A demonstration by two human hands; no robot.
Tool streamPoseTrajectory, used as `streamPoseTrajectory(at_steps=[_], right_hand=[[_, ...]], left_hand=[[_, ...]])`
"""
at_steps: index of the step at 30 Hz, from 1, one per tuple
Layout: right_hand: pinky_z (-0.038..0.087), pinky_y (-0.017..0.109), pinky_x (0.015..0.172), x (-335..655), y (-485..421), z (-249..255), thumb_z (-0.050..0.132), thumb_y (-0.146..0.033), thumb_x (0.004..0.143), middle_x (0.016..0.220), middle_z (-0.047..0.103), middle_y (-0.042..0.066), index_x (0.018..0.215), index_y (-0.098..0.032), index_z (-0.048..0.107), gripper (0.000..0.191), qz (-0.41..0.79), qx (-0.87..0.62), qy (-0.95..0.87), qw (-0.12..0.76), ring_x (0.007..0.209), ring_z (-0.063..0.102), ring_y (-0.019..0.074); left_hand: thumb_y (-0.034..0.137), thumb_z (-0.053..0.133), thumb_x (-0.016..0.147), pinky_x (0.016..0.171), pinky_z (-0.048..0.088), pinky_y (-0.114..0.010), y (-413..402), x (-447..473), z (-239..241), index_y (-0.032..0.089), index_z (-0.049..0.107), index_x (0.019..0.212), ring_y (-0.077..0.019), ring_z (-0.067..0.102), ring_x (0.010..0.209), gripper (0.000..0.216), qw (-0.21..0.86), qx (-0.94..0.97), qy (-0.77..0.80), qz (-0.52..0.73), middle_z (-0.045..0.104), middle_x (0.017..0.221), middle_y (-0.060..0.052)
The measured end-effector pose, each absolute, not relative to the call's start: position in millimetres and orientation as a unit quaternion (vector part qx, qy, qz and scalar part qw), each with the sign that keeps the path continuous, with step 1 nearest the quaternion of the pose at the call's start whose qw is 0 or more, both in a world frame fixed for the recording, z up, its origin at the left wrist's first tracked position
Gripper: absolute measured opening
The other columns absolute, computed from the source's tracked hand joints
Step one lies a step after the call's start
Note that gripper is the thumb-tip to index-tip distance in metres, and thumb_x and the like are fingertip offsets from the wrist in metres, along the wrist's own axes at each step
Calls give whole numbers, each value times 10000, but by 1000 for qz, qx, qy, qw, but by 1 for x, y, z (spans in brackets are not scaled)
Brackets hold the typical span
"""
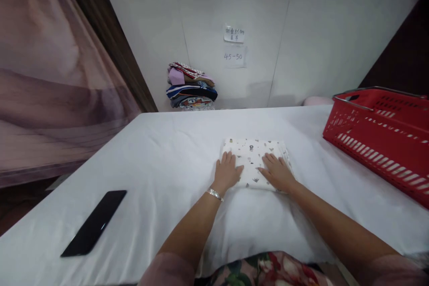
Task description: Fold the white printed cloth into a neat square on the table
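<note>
A folded white cloth with small printed figures [252, 154] lies on the white-covered table [174, 161]. My left hand [228, 170] rests flat on the cloth's near left part, fingers stretched out. A thin bracelet sits on that wrist. My right hand [276, 172] lies flat on the cloth's near right part, fingers spread. Neither hand grips anything.
A black phone [95, 221] lies on the table at the near left. A red plastic basket [385, 136] with a metal handle stands at the right. A stack of folded clothes [191, 87] sits by the far wall. A curtain hangs at the left.
</note>
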State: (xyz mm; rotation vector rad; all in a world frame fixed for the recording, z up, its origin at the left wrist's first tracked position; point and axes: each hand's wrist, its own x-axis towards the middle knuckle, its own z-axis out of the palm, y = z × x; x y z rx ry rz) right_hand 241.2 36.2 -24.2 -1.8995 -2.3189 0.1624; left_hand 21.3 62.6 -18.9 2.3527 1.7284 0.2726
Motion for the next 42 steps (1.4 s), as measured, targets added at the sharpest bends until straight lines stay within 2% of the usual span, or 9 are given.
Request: streamPoseTrajectory(at_steps=[4,9,15,22,26,30,34,38,42], right_hand=[[197,477,1087,242,46,-14,249,-553,908,1489,311,122,1346,-179,426,603,76,-637,-766,48,1384,216,272],[172,482,1094,261,76,-10,272,-520,907,1515,246,124,1411,-147,317,629,27,-692,-719,55,1398,156,260],[257,506,1045,279,90,-30,273,-517,906,1501,263,137,1343,-143,376,584,21,-702,-710,50,1385,164,257],[317,494,1025,289,98,-29,365,-493,869,1413,403,157,1248,-137,488,534,90,-660,-732,145,1349,268,283],[296,448,1071,301,80,-31,328,-487,888,1448,370,154,1364,-108,403,613,131,-684,-683,220,1357,286,282],[340,414,1065,304,28,-46,422,-569,836,1454,383,90,1437,-185,320,720,215,-709,-594,314,1317,369,286],[313,417,1083,296,-18,-58,423,-593,828,1486,330,49,1461,-221,268,750,217,-689,-576,383,1338,332,281],[359,409,1048,291,-34,-56,447,-602,810,1465,366,78,1474,-197,234,806,233,-707,-548,381,1251,455,304],[371,408,1036,289,-39,-52,445,-603,806,1418,432,114,1469,-161,242,822,219,-717,-539,384,1253,453,306]], left_hand=[[506,271,911,1085,228,-516,64,18,-26,171,328,1411,-264,121,1414,605,91,797,590,92,223,1524,-92],[510,271,909,1087,236,-504,63,18,-21,185,331,1407,-253,114,1416,597,95,794,595,82,212,1529,-79],[519,287,902,1078,254,-508,62,21,-19,210,315,1406,-243,94,1419,592,116,789,597,83,178,1541,-54],[432,434,885,1067,297,-458,54,17,-18,222,514,1250,-248,235,1380,429,129,773,580,223,366,1459,-88],[362,422,903,1093,287,-371,38,9,-24,206,570,1190,-202,360,1314,358,112,709,613,332,479,1375,-75],[405,375,915,1031,360,-325,24,0,-30,156,533,1242,-192,495,1194,440,183,602,666,400,540,1306,-99],[405,426,887,947,415,-313,12,-5,-30,157,453,1325,-190,567,1070,504,236,557,670,431,595,1221,-91],[396,499,839,927,413,-317,2,-5,-31,173,395,1372,-205,550,1078,587,234,556,681,415,593,1198,-95],[397,498,833,920,409,-304,-3,-5,-31,172,381,1374,-198,535,1083,598,228,550,690,412,577,1196,-98]])
